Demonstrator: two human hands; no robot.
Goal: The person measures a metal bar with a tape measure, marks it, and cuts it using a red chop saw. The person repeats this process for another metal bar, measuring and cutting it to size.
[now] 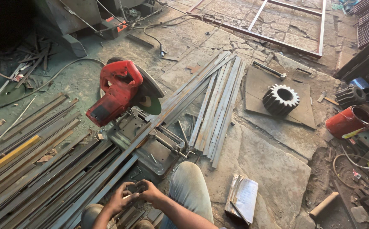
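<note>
Both hands on a small dark block, beside the red cut-off saw (pixel 116 91).

Our left hand (pixel 118 199) and right hand (pixel 151 193) close fingers around the small dark metal block (pixel 136 187), low near our knee, steadying it above the long grey steel strips (pixel 44 178).

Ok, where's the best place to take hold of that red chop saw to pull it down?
Probably the rear grip of the red chop saw, taken from above on the near side: the head sits raised and tilted, and the blade and guard face away to the right.
</note>
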